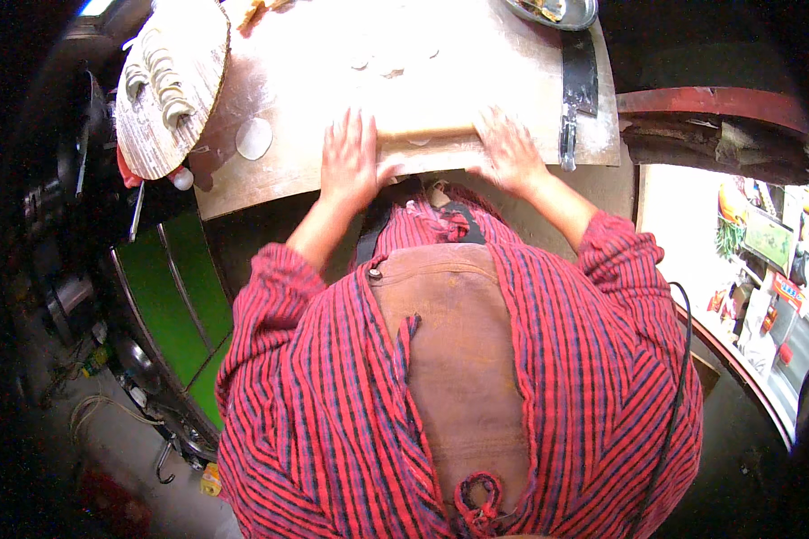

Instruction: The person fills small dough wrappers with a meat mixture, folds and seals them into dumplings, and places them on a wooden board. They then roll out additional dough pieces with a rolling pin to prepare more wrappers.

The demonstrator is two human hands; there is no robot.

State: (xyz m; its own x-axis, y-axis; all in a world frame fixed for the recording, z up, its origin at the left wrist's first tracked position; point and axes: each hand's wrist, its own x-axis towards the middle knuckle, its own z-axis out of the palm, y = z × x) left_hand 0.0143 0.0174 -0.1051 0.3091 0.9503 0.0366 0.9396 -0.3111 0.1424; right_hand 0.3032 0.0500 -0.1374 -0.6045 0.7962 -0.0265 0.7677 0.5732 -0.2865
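A wooden rolling pin (426, 129) lies crosswise on the floured board (290, 176) near its front edge. My left hand (352, 156) rests over the pin's left end, fingers stretched forward. Over its right end lies my right hand (509, 149), slightly blurred, palm down. Between them, a pale bit of dough (419, 142) shows at the near side of the pin, mostly hidden. One flat round dough wrapper (254, 138) sits to the left of my left hand. Farther back are small dough pieces (392, 72), washed out by glare.
A round slatted tray (199, 87) with rows of folded dumplings (165, 81) stands at the left. A cleaver (578, 77) lies along the board's right side, its handle towards me. At the back right is a metal bowl (566, 17) with food. A green panel (175, 283) stands below left.
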